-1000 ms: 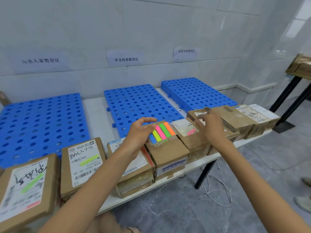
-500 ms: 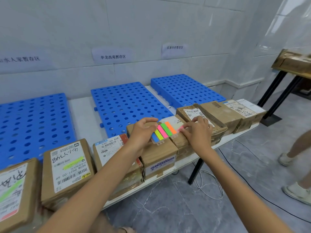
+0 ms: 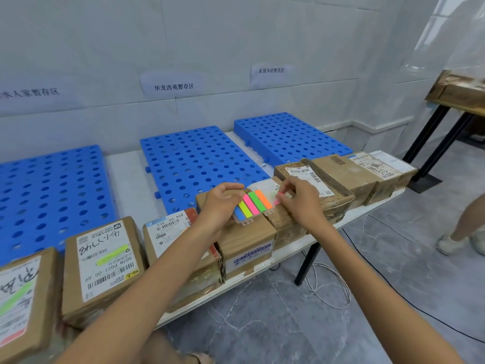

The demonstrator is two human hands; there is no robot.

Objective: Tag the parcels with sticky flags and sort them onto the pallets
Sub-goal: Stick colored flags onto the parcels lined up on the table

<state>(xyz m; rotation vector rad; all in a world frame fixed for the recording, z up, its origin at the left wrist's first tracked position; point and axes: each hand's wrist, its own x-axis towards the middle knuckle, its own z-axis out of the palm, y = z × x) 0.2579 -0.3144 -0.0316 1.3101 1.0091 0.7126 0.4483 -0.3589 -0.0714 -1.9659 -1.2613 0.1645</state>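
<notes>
Left grip: the left grip (image 3: 223,203) holds the sticky flag pad (image 3: 253,207) by its left edge, thumb and fingers curled round it.
Right grip: the right grip (image 3: 301,203) is narrow, its fingertips pinching one pink flag (image 3: 277,200) just beside the pad's right edge.
Flag pad: it carries blue, yellow, pink, green and orange strips and sits tilted over a brown parcel (image 3: 246,240). Whether it touches the parcel cannot be told.
Flag's place: the pink flag is over the white-labelled parcel (image 3: 265,185) next on the right.
Parcel row: cardboard parcels line the near edge of the counter (image 3: 126,174).
Tagged parcels: one parcel on the left (image 3: 105,258) bears a yellow-green flag (image 3: 111,254), and the leftmost parcel (image 3: 21,298) bears a green one.
Right-end parcels: the parcels to the right (image 3: 346,172) touch side by side.
Pallets: three blue perforated pallets lie behind the row, left (image 3: 52,185), middle (image 3: 194,158) and right (image 3: 288,135), none bearing a parcel.
Wall: a paper sign (image 3: 173,86) hangs above each pallet.
Floor: a person's leg (image 3: 469,219) stands at the right, and a white cable (image 3: 330,290) lies under the counter.
</notes>
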